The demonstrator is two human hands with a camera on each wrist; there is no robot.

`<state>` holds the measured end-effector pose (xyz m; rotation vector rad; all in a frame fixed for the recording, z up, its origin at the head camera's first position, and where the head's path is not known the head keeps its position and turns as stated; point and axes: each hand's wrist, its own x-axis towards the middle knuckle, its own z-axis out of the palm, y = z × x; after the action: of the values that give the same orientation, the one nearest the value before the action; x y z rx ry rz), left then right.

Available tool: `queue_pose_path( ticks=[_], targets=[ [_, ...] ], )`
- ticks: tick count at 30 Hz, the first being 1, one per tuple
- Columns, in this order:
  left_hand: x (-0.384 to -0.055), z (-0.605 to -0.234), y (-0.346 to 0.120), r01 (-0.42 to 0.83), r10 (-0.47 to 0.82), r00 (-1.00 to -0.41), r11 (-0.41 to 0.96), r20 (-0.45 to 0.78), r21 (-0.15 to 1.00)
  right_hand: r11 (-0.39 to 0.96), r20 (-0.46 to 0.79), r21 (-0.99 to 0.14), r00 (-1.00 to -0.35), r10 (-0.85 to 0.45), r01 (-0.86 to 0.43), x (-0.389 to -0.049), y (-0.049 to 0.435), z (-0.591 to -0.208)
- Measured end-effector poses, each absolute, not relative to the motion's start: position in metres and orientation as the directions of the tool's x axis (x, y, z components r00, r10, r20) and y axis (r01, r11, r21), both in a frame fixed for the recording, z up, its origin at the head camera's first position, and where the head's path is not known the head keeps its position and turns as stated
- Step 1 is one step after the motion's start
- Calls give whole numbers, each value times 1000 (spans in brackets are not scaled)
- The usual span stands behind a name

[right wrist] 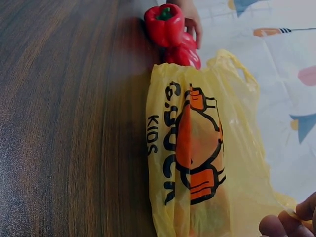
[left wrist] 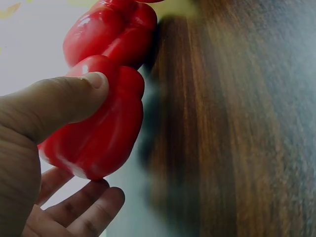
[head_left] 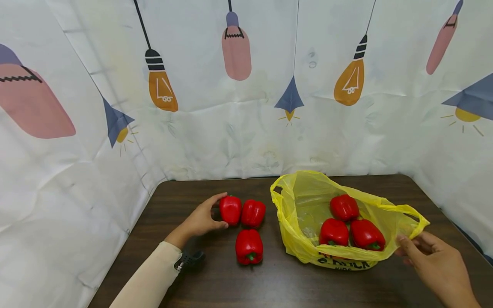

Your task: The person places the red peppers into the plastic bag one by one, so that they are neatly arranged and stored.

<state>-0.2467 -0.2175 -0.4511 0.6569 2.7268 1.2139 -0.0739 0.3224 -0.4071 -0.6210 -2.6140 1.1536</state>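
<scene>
On the left half of the table, my left hand (head_left: pixel 203 217) grips a red bell pepper (head_left: pixel 230 210) from its left side. The left wrist view shows the thumb across this pepper (left wrist: pixel 111 131) and the fingertips against its other side. A second bell pepper (head_left: pixel 253 213) stands right beside it, and a third bell pepper (head_left: pixel 249 247) is nearer the front. My right hand (head_left: pixel 439 261) pinches the right rim of a yellow plastic bag (head_left: pixel 286 214), which gapes open. Inside lie three more red bell peppers (head_left: pixel 344 208). Printed lettering and an orange figure cover the bag's front (right wrist: pixel 197 148).
The dark brown wooden table (head_left: pixel 308 288) ends at the back against a white curtain (head_left: pixel 200 141) printed with lamps and bulbs. A dark band with a small device (head_left: pixel 188 259) is on my left wrist.
</scene>
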Motion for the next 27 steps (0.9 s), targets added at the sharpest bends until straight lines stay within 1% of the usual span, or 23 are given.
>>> queue_pose_path(
  ticks=[7, 13, 17, 23, 27],
  targets=[
    [-243, -447, -222, 360, 396, -908, 580, 133, 730, 612, 41, -742, -892, 450, 274, -72, 323, -408],
    [-238, -435, -221, 339, 388, -913, 556, 123, 759, 616, 37, -736, -892, 451, 281, -72, 324, -409],
    [-234, -426, -219, 356, 401, -905, 535, 141, 766, 619, 29, -729, -891, 453, 291, -71, 324, -409],
    [-227, -413, -214, 394, 420, -888, 489, 187, 778, 622, 44, -734, -895, 443, 272, -72, 324, -408],
    [-220, -405, -210, 392, 419, -888, 472, 191, 789, 625, 47, -733, -896, 442, 270, -73, 324, -407]
  ],
)
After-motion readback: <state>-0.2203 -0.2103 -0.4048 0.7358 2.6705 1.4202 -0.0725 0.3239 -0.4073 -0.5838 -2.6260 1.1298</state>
